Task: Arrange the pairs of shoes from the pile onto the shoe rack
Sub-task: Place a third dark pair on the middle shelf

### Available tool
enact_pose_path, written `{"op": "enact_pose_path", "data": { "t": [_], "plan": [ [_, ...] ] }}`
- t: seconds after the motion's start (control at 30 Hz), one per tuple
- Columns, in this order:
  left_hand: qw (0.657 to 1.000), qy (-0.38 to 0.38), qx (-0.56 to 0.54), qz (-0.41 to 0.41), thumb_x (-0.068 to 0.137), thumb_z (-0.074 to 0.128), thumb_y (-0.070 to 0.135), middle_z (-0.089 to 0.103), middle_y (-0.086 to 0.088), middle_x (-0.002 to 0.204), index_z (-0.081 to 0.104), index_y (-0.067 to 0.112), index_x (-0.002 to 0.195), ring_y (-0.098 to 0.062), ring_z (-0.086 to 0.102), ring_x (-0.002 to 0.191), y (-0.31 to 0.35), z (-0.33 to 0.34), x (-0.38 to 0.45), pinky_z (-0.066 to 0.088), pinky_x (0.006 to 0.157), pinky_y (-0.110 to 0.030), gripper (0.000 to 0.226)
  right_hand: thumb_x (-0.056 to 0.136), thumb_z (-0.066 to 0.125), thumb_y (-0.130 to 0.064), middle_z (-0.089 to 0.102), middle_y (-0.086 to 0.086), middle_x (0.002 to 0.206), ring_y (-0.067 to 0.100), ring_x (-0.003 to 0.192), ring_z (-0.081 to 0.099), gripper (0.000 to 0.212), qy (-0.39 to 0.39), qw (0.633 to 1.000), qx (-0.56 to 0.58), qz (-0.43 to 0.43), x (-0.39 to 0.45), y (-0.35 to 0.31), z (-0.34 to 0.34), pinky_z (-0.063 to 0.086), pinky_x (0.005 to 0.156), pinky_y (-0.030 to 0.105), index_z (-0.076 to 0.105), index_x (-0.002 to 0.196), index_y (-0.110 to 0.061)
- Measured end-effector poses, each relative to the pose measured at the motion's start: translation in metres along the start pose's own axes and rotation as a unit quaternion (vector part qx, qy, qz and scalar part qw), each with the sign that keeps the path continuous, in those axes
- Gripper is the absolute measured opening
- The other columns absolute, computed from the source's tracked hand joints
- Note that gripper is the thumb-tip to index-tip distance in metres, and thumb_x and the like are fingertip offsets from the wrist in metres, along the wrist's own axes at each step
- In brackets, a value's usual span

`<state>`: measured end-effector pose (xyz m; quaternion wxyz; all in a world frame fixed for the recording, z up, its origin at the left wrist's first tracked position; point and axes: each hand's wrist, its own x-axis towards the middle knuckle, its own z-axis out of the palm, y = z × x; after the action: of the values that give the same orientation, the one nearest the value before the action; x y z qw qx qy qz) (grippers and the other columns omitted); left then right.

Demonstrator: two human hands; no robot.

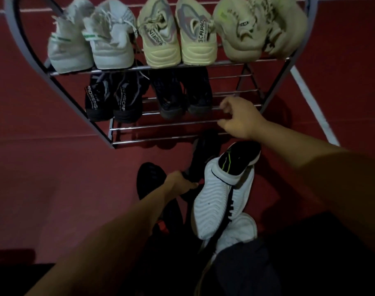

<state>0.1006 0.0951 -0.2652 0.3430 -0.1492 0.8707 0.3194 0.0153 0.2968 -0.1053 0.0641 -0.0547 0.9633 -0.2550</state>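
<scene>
- Shoe rack of metal bars stands on the red floor, filling the view from 10 to 2 o'clock; dim light.
- Top shelf, three pale pairs, heels toward the camera: white pair with green stripe at 11 o'clock; cream pair with lettered heel tabs at 12; cream pair at 1, tilted against the side frame.
- Lower shelf: black pair with white lettering toward the left end; second dark pair just beside it at centre; right part of that shelf shows bare bars.
- Right hand hovers at the front bars of the lower shelf, right of the dark pair; grip loosely spread, fingers curled, holding nothing.
- Left hand reaches into the pile on the floor at 6 o'clock, below the rack; grip pinched on a black shoe.
- White-soled shoe lies sole up in the pile, touching the black shoe; another black shoe lies to the left of the hand.
</scene>
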Motion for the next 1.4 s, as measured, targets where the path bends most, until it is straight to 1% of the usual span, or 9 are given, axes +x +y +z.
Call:
{"op": "enact_pose_path", "data": {
  "t": [0.3,0.47,0.67,0.83,0.93,1.03,1.13,1.3,1.4],
  "plan": [
    [0.953,0.153,-0.257,-0.047,0.094,0.057,0.043,0.070,-0.012,0.104,0.061,-0.007,0.121,-0.029,0.068,0.088,-0.029,0.009,-0.031,0.054,0.072,-0.030,0.056,0.085,0.062,-0.026,0.067,0.012,0.074,0.027,0.073,0.068,0.026,-0.121,0.979,-0.046,0.158,-0.061,-0.004,0.045,0.060,0.068,0.038,0.065,0.069,-0.005],
    [0.791,-0.090,-0.602,-0.056,0.106,0.037,0.031,0.069,-0.016,0.114,0.061,0.004,0.128,-0.026,0.067,0.099,-0.051,-0.007,-0.061,0.055,0.075,-0.035,0.042,0.087,0.052,-0.065,0.067,0.018,0.105,0.034,0.086,0.072,0.052,-0.266,0.879,0.243,0.313,-0.085,-0.041,0.082,0.058,0.077,0.045,0.052,0.111,-0.019],
    [0.866,-0.185,-0.463,0.042,0.090,0.057,0.014,0.068,-0.019,0.107,0.066,-0.001,0.109,-0.032,0.062,0.104,-0.067,0.001,-0.090,0.052,0.095,-0.045,0.027,0.093,0.060,-0.028,0.060,0.015,0.129,0.034,0.114,0.059,0.046,-0.239,0.858,0.282,0.357,-0.104,-0.065,0.118,0.053,0.092,0.045,0.051,0.134,-0.007],
    [0.907,0.075,-0.413,-0.035,0.100,0.061,0.034,0.075,-0.019,0.099,0.074,0.008,0.089,-0.033,0.071,0.093,-0.122,0.000,-0.078,0.056,0.087,-0.048,0.031,0.095,0.057,-0.012,0.064,0.015,0.110,0.028,0.095,0.061,0.039,-0.240,0.881,0.265,0.310,-0.111,-0.059,0.124,0.056,0.086,0.040,0.052,0.132,0.001],
    [0.879,0.225,-0.400,-0.128,0.102,0.054,0.045,0.069,-0.015,0.090,0.064,0.001,0.101,-0.032,0.066,0.085,-0.137,-0.009,-0.091,0.054,0.078,-0.047,0.045,0.098,0.055,-0.010,0.060,0.018,0.128,0.028,0.105,0.059,0.044,-0.250,0.900,0.240,0.265,-0.116,-0.061,0.125,0.053,0.094,0.040,0.046,0.140,0.000],
    [0.822,0.051,-0.559,-0.092,0.102,0.043,0.056,0.064,-0.002,0.056,0.058,0.013,0.083,-0.020,0.059,0.055,-0.112,-0.022,-0.122,0.051,0.051,-0.028,0.049,0.098,0.055,-0.014,0.053,0.016,0.139,0.029,0.116,0.057,0.053,-0.267,0.906,0.227,0.237,-0.117,-0.068,0.129,0.054,0.093,0.040,0.038,0.148,-0.006],
    [0.838,-0.034,-0.544,-0.022,0.105,0.041,0.049,0.069,0.005,0.051,0.065,0.012,0.084,-0.008,0.067,0.043,-0.087,-0.026,-0.145,0.047,0.035,-0.015,0.048,0.099,0.054,-0.022,0.063,0.011,0.121,0.023,0.100,0.062,0.036,-0.322,0.899,0.213,0.206,-0.115,-0.087,0.140,0.058,0.075,0.036,0.051,0.133,-0.011],
    [0.835,0.021,-0.539,-0.113,0.105,0.048,0.027,0.069,-0.020,0.096,0.052,-0.011,0.137,-0.029,0.065,0.070,-0.143,-0.027,-0.120,0.057,0.059,-0.034,0.050,0.098,0.053,-0.042,0.050,0.006,0.146,0.026,0.129,0.051,0.051,-0.387,0.857,0.263,0.215,-0.123,-0.115,0.193,0.050,0.099,0.038,0.051,0.142,-0.017],
    [0.847,0.070,-0.495,-0.179,0.102,0.050,0.023,0.065,-0.032,0.127,0.054,-0.011,0.136,-0.035,0.065,0.086,-0.184,-0.022,-0.107,0.058,0.071,-0.042,0.048,0.094,0.054,-0.043,0.033,0.012,0.153,0.034,0.137,0.037,0.059,-0.306,0.922,0.125,0.204,-0.132,-0.099,0.215,0.038,0.112,0.042,0.045,0.145,-0.016]
  ]
}}
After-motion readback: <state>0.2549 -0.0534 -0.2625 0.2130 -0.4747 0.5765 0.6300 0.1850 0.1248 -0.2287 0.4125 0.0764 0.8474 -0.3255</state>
